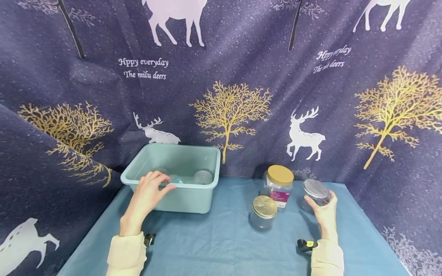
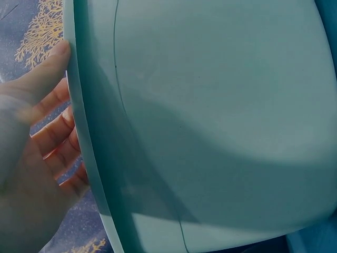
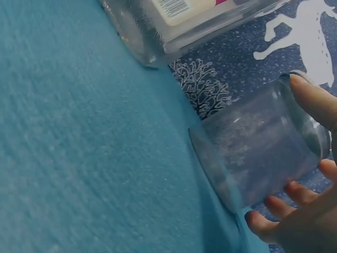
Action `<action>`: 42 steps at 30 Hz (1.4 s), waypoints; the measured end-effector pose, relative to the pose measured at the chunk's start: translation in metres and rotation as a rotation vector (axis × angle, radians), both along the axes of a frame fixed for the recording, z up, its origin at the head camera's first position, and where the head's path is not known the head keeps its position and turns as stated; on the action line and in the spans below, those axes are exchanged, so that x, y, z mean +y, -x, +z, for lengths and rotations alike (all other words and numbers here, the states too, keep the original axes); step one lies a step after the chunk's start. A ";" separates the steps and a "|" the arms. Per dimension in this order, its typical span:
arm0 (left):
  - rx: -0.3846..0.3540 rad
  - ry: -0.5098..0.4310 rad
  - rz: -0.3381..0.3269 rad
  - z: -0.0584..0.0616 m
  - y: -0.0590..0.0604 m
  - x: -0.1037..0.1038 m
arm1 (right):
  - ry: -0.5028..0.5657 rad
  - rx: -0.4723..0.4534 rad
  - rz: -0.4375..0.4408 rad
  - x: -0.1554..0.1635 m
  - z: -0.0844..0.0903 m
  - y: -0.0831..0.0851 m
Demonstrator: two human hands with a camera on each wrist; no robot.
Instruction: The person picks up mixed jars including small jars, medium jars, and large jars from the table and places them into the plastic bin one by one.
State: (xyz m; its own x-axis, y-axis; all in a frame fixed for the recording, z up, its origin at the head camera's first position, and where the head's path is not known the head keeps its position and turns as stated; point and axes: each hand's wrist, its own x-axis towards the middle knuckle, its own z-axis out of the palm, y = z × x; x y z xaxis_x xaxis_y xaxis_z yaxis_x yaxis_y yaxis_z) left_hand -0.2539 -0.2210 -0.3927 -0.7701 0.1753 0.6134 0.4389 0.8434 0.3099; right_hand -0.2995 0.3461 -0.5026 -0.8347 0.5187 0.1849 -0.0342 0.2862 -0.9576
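Note:
My right hand (image 1: 324,214) holds a clear plastic jar with a silver lid (image 1: 315,188), at the right of the table. In the right wrist view, the thumb lies by the lid and the other fingers are on the far side of the clear jar (image 3: 247,147). My left hand (image 1: 148,195) is over the near rim of a pale green plastic bin (image 1: 186,199), thumb and fingers apart with nothing seen between them. The left wrist view shows that hand (image 2: 47,137) partly behind the bin's rim. Inside the bin are a clear round container (image 1: 203,177) and other partly hidden clear items.
A square clear jar with a yellow lid (image 1: 280,175) and a purple label stands left of the held jar. Nearer to me is a clear jar with a gold lid (image 1: 264,207). A blue cloth (image 1: 228,245) covers the table, and a dark patterned curtain (image 1: 241,61) hangs behind.

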 end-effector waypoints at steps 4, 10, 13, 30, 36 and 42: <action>-0.016 -0.002 -0.006 -0.001 -0.001 0.001 | 0.012 0.002 -0.026 0.000 -0.004 0.001; -0.011 -0.008 -0.005 0.001 -0.001 0.000 | -0.019 -0.006 -0.095 -0.004 -0.005 0.002; -0.004 -0.006 -0.005 0.001 0.000 -0.001 | -0.003 -0.009 -0.107 -0.006 -0.006 0.002; 0.026 0.004 -0.011 0.000 0.002 -0.001 | -0.035 0.040 -0.149 -0.011 0.011 -0.014; 0.028 0.013 -0.011 0.001 0.001 -0.001 | -0.027 0.098 -0.187 -0.017 0.026 -0.021; 0.024 0.007 -0.011 0.001 0.002 -0.001 | -0.057 0.255 -0.189 -0.028 0.050 -0.025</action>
